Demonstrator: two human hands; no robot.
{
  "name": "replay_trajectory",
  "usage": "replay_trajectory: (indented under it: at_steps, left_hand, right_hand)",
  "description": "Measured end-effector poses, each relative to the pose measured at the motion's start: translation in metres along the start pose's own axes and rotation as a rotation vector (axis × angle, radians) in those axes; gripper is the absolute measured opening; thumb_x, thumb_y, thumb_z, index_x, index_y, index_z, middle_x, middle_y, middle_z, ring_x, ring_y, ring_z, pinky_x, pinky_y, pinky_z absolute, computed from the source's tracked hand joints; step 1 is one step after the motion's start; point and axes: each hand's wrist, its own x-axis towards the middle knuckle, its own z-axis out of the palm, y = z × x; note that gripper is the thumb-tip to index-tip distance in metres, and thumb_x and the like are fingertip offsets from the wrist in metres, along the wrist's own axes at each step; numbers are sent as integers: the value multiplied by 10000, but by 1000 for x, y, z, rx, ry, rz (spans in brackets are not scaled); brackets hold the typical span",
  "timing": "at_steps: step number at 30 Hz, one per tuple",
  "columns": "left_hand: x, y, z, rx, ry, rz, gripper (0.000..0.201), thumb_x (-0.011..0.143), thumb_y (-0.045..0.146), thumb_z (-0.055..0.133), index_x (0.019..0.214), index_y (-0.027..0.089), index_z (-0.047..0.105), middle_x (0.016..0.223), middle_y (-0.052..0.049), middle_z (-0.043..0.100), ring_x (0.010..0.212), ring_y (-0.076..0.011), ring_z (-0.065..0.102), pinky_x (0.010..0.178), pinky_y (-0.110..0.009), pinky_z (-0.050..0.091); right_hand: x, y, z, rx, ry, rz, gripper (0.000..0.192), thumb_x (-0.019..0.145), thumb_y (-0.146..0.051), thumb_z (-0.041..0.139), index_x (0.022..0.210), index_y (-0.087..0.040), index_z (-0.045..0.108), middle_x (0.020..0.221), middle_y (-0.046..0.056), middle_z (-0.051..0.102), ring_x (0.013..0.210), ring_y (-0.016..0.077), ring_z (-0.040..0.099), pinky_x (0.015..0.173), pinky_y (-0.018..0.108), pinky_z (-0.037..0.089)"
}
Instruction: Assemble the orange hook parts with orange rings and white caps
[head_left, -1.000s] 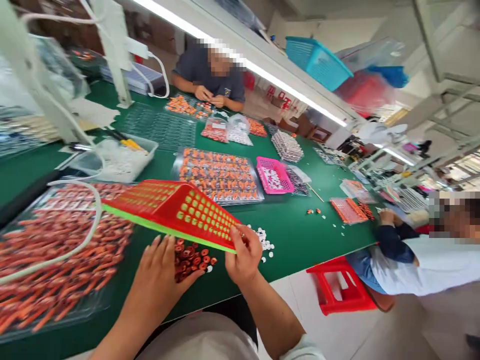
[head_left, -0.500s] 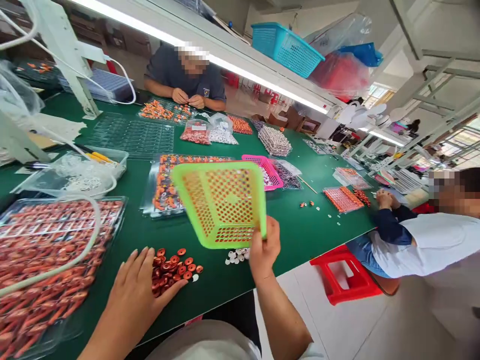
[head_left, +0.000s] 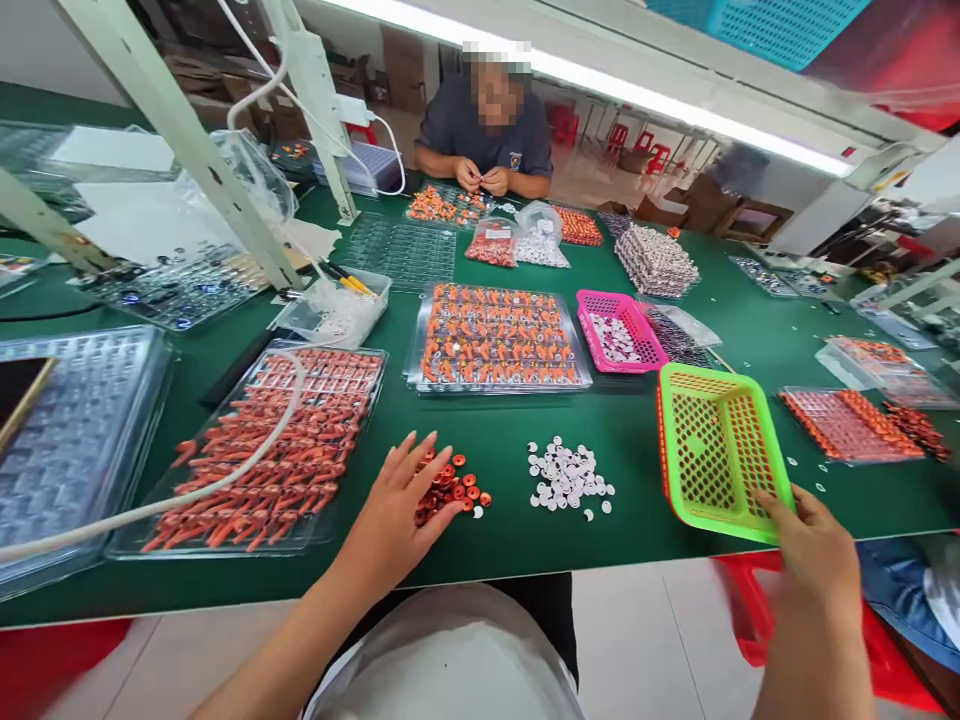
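My left hand (head_left: 401, 515) lies over the left side of a pile of small red-orange ring-shaped pieces (head_left: 457, 492), its fingers stretched and spread. The fingers hide part of that pile. Over on the right, my right hand (head_left: 817, 545) grips the near right corner of a lime-green plastic basket (head_left: 686, 440), thumb over the rim. The basket looks empty inside, and a red-orange rim shows along its left side. Between the hands, small white round pieces (head_left: 571, 475) are scattered on the green tabletop (head_left: 502, 425).
Trays of orange parts (head_left: 499, 340) and red-orange parts (head_left: 300, 440) stand behind and left. A pink basket (head_left: 621, 330) holds white pieces. A white hose (head_left: 289, 410) crosses the left tray. Across the table, a person (head_left: 484, 130) handles small parts.
The green basket has gone from raised and tilted in front of me to the right side of the table, in my right hand. The white pieces are now uncovered. My left hand stays by the red-orange pile.
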Motion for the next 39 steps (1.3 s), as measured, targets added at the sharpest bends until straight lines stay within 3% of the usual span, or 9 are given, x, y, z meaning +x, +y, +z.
replay_trajectory:
  at_steps: [7,12,15,18,20,23,25,31,39]
  left_hand:
    - [17,20,-3,-50,-146,204,301,986,226,499,1230,247,673,1417,-61,578,1437,-308,365,1167,-604,327]
    - [27,27,4,-114,-181,240,243,972,219,531,1044,257,760,1328,-25,652,1397,-316,424,1165,-620,325]
    - [31,29,7,-120,-198,242,237,965,205,536,985,243,770,1316,-22,660,1388,-315,434,1172,-623,312]
    - [34,28,6,-105,-213,226,239,960,191,535,940,234,769,1308,-27,664,1386,-311,433,1174,-622,310]
    - [35,25,5,-97,-217,206,241,958,197,538,902,234,769,1313,-24,660,1384,-314,432,1172,-626,307]
    - [36,21,3,-91,-207,177,239,954,205,539,898,234,770,1317,-32,656,1374,-326,440,1160,-648,305]
    - [35,19,2,-99,-200,180,241,953,191,528,967,239,764,1322,-39,652,1377,-318,437,1161,-651,299]
    - [38,20,-5,-117,-274,237,369,932,76,437,1107,223,727,1374,-52,614,1404,-312,401,1164,-642,305]
    - [45,26,1,-176,-332,259,175,926,190,582,949,230,751,1348,-50,634,1364,-307,461,1177,-620,304]
  right_hand:
    - [22,51,5,-38,-366,166,330,543,-551,782,744,-291,808,715,143,745,548,289,667,485,423,402]
    - [13,60,3,-481,-117,29,480,695,-604,682,976,-233,798,797,265,716,591,366,630,427,443,319]
    - [-20,24,2,-581,87,-288,537,843,-580,579,1204,-208,720,837,292,701,848,473,640,494,520,353]
    - [-72,-41,13,-284,170,-436,382,911,-365,623,1288,-313,649,1066,212,710,1031,414,640,713,576,463]
    - [-111,-86,31,-84,-10,-572,335,907,-268,647,1235,-335,656,1030,138,722,931,346,672,721,516,510]
    - [-163,-139,68,167,-518,-817,300,955,-143,510,1202,-261,633,1064,90,699,961,264,655,779,434,537]
    - [-189,-161,94,229,-644,-907,319,954,-88,475,1211,-203,626,1138,104,673,1035,260,614,855,432,509]
    - [-219,-192,139,180,-633,-873,259,973,-99,476,1159,-141,652,952,105,645,820,225,548,698,354,463]
    - [-200,-181,130,121,-665,-855,209,963,-105,479,915,-174,671,879,74,580,785,211,485,696,345,438]
